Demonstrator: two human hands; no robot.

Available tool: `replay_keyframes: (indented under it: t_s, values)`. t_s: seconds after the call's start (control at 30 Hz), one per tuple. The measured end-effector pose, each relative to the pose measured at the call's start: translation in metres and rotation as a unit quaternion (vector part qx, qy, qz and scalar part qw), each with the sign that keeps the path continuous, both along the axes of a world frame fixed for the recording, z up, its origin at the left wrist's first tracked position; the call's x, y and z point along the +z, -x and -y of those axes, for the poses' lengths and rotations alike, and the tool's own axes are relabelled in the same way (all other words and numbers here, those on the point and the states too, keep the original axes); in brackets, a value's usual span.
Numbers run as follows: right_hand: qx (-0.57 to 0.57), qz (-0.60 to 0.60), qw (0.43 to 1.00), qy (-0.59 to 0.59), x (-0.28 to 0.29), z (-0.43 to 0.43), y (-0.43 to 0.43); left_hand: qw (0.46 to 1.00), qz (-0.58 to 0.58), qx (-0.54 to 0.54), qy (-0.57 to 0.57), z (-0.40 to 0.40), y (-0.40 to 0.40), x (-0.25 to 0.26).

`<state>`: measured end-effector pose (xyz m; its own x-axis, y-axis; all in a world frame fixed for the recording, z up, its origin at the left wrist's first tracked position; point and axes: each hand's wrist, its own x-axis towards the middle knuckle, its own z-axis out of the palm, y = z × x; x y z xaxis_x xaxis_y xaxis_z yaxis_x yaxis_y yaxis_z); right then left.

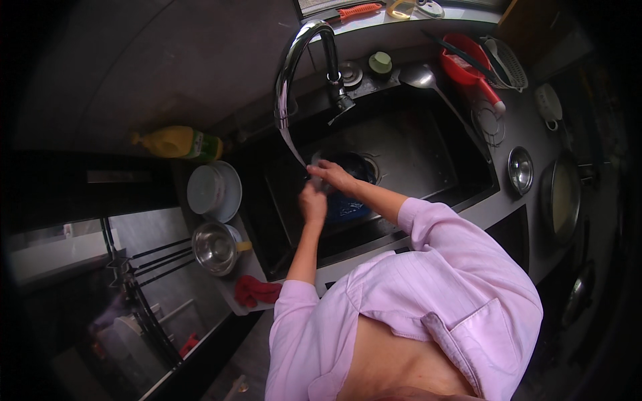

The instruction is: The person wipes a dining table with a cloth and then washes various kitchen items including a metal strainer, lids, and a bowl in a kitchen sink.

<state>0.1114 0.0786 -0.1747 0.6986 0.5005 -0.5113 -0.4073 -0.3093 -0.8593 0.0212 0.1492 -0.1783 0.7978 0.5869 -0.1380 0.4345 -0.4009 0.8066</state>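
Under the gooseneck faucet [288, 65], a stream of water [292, 145] falls onto my two hands over the sink [416, 145]. My left hand [314, 203] is closed around the lower part of a blurred, greyish translucent object [318, 161]. Against its upper side presses my right hand [337, 176], fingers wrapped over it. Motion blur and my fingers hide what the object is. Below the hands a dark blue plastic basin [348, 209] sits in the sink, partly covered by my right forearm. The sink drain [371, 168] shows just beyond the basin.
Left of the sink stand stacked bowls [229, 193], a metal bowl [213, 249], a yellow bottle [173, 142] and a red cloth [256, 290]. A ladle [441, 95] leans across the sink's right rim. Beyond it are a red strainer or scoop [459, 57] and a small metal bowl [520, 170].
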Motion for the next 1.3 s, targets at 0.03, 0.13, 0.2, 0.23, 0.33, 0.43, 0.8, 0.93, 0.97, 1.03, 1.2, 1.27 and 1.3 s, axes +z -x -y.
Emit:
replay_keyframes:
  t_s: [0.03,0.13,0.2,0.23,0.33,0.43,0.8,0.93,0.97,1.03,1.2,1.27,1.3]
  values:
    - [-0.058,-0.103,0.99,-0.079,0.003,-0.003,0.002,0.995,-0.055,-0.061,-0.05,0.013,-0.002,0.014]
    - [-0.165,-0.183,0.954,-0.168,-0.031,0.006,-0.011,0.963,0.027,-0.184,-0.193,0.019,0.004,0.005]
    - [-0.155,-0.268,0.932,-0.187,-0.025,0.016,-0.018,0.987,0.048,-0.079,-0.13,0.009,0.012,-0.002]
    - [-0.13,-0.307,0.92,-0.205,-0.022,0.017,-0.018,0.993,0.059,-0.025,-0.097,0.002,0.015,-0.007]
    - [-0.086,-0.383,0.885,-0.249,-0.024,0.021,-0.016,0.956,0.034,0.185,0.224,-0.023,0.016,-0.019]
    - [-0.04,-0.405,0.876,-0.258,-0.023,0.008,-0.006,0.754,0.096,0.187,0.622,-0.054,0.024,-0.029]
    - [0.167,0.533,0.814,0.156,-0.022,-0.037,0.0,0.703,0.185,0.146,0.671,-0.042,-0.007,-0.009]
    - [0.248,0.563,0.782,0.096,-0.004,-0.027,0.019,0.697,0.197,0.176,0.667,-0.042,-0.012,-0.003]
    - [0.233,0.548,0.801,0.065,-0.004,-0.021,0.026,0.694,0.206,0.178,0.666,-0.044,-0.013,-0.006]
    - [0.201,0.52,0.83,0.004,-0.011,-0.008,0.036,0.7,0.187,0.161,0.67,-0.045,-0.01,-0.01]
    - [0.357,0.425,0.827,0.09,-0.005,0.063,0.014,0.767,0.034,0.167,0.619,-0.027,0.005,-0.003]
    - [0.28,0.415,0.853,0.147,-0.015,0.088,0.009,0.895,-0.032,0.116,0.429,-0.007,0.008,0.016]
    - [0.244,0.409,0.865,0.158,-0.01,0.095,0.005,0.945,-0.035,0.051,0.322,-0.005,0.013,0.012]
